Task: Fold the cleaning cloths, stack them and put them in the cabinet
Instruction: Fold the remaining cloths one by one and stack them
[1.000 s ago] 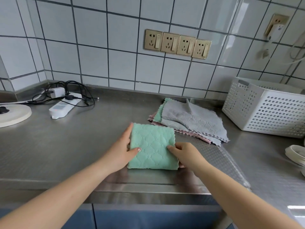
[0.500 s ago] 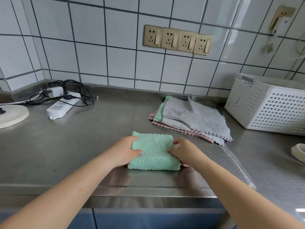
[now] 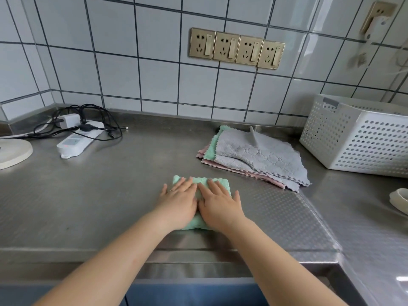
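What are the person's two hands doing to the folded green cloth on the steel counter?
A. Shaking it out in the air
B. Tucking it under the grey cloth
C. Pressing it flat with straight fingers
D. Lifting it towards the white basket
C: the left hand and right hand lie flat, side by side, on the green cloth, which rests on the counter.

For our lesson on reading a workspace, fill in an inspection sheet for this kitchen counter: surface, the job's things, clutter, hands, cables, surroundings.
Surface: steel counter, dull shine.
Job's things: folded green cloth under both hands; unfolded cloth pile, grey on top, beside it.
Clutter: white perforated basket at right; round white object at left.
Hands: left hand and right hand press flat, fingers straight.
Cables: black cable tangled over white power strip.
Surroundings: tiled wall, four wall sockets.
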{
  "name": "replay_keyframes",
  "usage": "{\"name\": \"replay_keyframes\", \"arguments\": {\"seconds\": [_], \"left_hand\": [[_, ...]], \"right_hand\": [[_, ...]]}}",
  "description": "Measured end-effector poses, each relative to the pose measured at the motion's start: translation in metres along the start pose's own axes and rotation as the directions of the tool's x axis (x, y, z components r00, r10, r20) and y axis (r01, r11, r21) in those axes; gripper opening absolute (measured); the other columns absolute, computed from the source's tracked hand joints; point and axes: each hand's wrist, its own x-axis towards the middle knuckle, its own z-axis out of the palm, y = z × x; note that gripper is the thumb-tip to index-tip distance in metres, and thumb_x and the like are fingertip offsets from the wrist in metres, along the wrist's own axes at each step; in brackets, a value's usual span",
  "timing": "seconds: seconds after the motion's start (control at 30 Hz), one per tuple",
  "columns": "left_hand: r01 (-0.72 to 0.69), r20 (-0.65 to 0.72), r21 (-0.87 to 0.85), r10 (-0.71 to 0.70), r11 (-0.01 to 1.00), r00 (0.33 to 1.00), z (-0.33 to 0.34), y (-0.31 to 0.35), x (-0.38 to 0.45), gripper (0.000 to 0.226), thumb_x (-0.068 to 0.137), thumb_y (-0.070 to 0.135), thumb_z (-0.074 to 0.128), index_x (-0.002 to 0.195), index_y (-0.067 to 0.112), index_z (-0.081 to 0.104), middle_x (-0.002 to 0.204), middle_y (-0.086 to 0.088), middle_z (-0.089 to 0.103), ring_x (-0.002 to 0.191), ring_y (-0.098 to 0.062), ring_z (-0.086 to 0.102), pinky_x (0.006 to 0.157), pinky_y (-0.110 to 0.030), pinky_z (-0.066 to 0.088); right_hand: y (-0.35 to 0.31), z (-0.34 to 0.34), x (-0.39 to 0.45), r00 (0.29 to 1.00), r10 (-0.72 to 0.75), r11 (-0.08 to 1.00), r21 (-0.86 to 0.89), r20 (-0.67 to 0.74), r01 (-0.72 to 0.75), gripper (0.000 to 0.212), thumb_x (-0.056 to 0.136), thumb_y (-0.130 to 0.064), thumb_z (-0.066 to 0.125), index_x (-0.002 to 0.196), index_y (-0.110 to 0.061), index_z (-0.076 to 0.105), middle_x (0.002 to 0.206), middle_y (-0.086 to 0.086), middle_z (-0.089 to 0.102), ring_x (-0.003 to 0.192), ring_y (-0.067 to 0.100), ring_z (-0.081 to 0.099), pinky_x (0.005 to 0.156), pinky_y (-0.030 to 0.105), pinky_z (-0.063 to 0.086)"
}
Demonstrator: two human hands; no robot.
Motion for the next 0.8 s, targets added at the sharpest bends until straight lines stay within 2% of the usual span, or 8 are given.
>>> {"name": "replay_keyframes", "arguments": {"seconds": [0.17,0.3,0.4,0.47,0.57,0.63,0.73,0.8], "left_hand": [[0.043,0.043,0.033,-0.045,0.999,0.998,0.000,-0.012,-0.002,0.057,0.099,0.041,0.019,0.151,0.021,0.003,0.159,0.006,-0.008,0.146,-0.011,-0.007,0.118,-0.047,-0.003],[0.111,0.057,0.041,-0.113,0.993,0.992,-0.004,-0.015,-0.005,0.062,0.096,0.052,0.018,0.150,0.025,0.001,0.159,0.000,-0.008,0.147,-0.016,-0.005,0.117,-0.049,-0.006],[0.162,0.024,0.072,-0.164,0.984,0.986,-0.007,-0.020,-0.012,0.067,0.094,0.059,0.017,0.150,0.026,0.003,0.159,-0.007,0.004,0.147,-0.023,-0.001,0.117,-0.049,-0.005],[0.137,-0.024,0.058,-0.136,0.989,0.990,-0.011,-0.023,-0.017,0.063,0.095,0.055,0.022,0.150,0.025,0.011,0.157,-0.003,0.017,0.147,-0.023,0.006,0.117,-0.050,-0.003],[0.094,-0.034,-0.183,-0.102,0.979,0.994,-0.017,-0.021,-0.021,0.053,0.099,0.039,0.035,0.147,0.021,0.024,0.154,-0.002,0.027,0.145,-0.020,0.016,0.117,-0.042,0.005],[0.085,-0.043,-0.439,-0.115,0.894,0.992,-0.020,-0.021,-0.018,0.050,0.097,0.029,0.045,0.144,0.018,0.033,0.151,-0.004,0.033,0.140,-0.019,0.028,0.113,-0.032,0.019],[0.052,-0.081,-0.641,-0.135,0.766,0.988,-0.024,-0.027,-0.014,0.051,0.093,0.016,0.054,0.141,0.019,0.040,0.145,-0.001,0.043,0.119,-0.015,0.050,0.098,-0.022,0.037],[0.033,-0.095,-0.724,-0.147,0.689,0.985,-0.023,-0.031,-0.012,0.053,0.091,0.006,0.055,0.140,0.021,0.041,0.137,0.005,0.047,0.102,-0.011,0.053,0.080,-0.011,0.041]], "right_hand": [[0.018,-0.002,-0.007,0.996,0.083,0.996,-0.044,0.036,-0.082,0.059,0.096,-0.057,0.018,0.150,-0.036,0.008,0.160,-0.003,-0.004,0.147,0.019,-0.005,0.114,0.059,-0.002],[0.027,-0.006,-0.010,0.990,0.137,0.989,-0.057,0.043,-0.134,0.063,0.093,-0.064,0.014,0.149,-0.037,0.005,0.160,0.002,0.001,0.147,0.021,-0.002,0.114,0.060,-0.002],[0.031,-0.008,-0.019,0.994,0.107,0.991,-0.082,-0.013,-0.108,0.063,0.094,-0.063,0.017,0.149,-0.034,0.011,0.159,0.003,0.014,0.147,0.022,0.003,0.115,0.060,-0.001],[0.034,-0.009,-0.026,0.996,0.075,0.993,-0.091,-0.038,-0.078,0.061,0.095,-0.060,0.021,0.149,-0.032,0.015,0.156,0.001,0.022,0.147,0.022,0.006,0.115,0.060,0.000],[0.033,-0.011,-0.032,0.998,0.054,0.997,-0.056,-0.011,-0.054,0.058,0.097,-0.055,0.024,0.149,-0.031,0.018,0.155,0.000,0.024,0.147,0.023,0.008,0.114,0.060,0.001],[0.030,-0.011,-0.031,0.999,0.049,0.998,-0.027,0.003,-0.049,0.056,0.098,-0.052,0.026,0.149,-0.031,0.018,0.156,0.000,0.023,0.147,0.022,0.008,0.114,0.060,0.002],[0.025,-0.011,-0.027,0.999,0.039,0.999,0.030,0.002,-0.039,0.053,0.099,-0.047,0.028,0.149,-0.033,0.018,0.156,-0.001,0.021,0.146,0.022,0.013,0.114,0.059,0.001],[0.023,-0.009,-0.024,0.999,0.024,0.997,0.079,-0.026,-0.022,0.051,0.100,-0.043,0.031,0.148,-0.033,0.020,0.156,-0.001,0.021,0.143,0.022,0.021,0.114,0.057,0.002]]}}
